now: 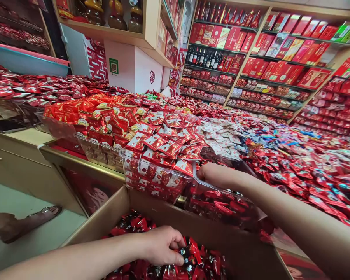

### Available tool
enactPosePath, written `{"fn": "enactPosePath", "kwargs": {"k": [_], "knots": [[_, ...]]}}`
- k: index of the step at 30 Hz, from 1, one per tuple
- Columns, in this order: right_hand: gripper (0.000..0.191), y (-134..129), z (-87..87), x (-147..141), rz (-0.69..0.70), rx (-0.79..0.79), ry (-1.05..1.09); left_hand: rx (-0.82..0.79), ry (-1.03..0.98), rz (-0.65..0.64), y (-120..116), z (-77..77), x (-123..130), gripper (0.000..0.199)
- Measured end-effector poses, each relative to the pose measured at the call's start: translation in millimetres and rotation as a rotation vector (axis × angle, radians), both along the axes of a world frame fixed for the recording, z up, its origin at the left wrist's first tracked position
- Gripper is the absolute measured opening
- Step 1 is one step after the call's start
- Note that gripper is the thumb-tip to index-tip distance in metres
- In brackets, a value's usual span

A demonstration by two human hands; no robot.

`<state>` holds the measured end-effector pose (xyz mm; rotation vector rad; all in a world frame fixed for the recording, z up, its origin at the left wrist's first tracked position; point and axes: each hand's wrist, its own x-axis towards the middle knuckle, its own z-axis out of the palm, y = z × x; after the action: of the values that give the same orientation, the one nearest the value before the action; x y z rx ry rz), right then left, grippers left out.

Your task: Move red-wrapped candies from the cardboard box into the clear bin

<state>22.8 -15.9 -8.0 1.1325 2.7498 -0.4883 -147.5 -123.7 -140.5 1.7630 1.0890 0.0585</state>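
My left hand (pixel 163 245) reaches into an open cardboard box (pixel 105 216) of red and black wrapped candies (pixel 192 254). Its thumb and fingers curl around some of these candies at the top of the pile. Farther right, my right hand (pixel 207 173) is inside a clear plastic bin (pixel 221 191) that holds dark red wrapped pieces; its fingers are hidden behind the rim and wrist. Directly left of that hand stands a clear bin (pixel 157 173) heaped with red and white packets (pixel 170 140).
Bins of orange-red packets (pixel 105 116) and white packets (pixel 221 136) crowd the counter. A phone (pixel 7 125) lies at the left. Shelves (pixel 236 76) of bottles and red boxes stand behind. Another person's foot (pixel 43 217) shows on the floor at left.
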Motion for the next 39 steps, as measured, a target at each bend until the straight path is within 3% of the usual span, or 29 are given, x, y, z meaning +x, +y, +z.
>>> {"fn": "enactPosePath", "kwargs": {"k": [9,16,20,23,33,36,39], "knots": [[0.014,0,-1.7,-3,-0.043,0.084,-0.037,0.031,0.004,0.001,0,-2.0,0,0.038],[0.016,-3,9.3,3,-0.097,0.011,-0.021,0.001,0.006,0.003,1,1.6,-1,0.039],[0.018,-4,12.4,15,-0.169,-0.029,-0.136,0.001,-0.009,0.017,1,0.4,-1,0.038],[0.018,-8,11.7,18,-0.169,-0.047,-0.203,0.011,-0.029,0.011,0,-0.9,-1,0.031],[0.02,-8,2.5,21,-0.161,-0.143,-0.131,-0.02,-0.065,0.041,0,-0.8,1,0.029],[0.018,-6,8.0,26,-0.134,-0.083,-0.074,-0.029,-0.103,0.079,1,1.1,1,0.031],[0.02,-20,22.5,34,-0.183,0.102,0.12,-0.081,-0.266,0.085,3,6.7,3,0.028]]}}
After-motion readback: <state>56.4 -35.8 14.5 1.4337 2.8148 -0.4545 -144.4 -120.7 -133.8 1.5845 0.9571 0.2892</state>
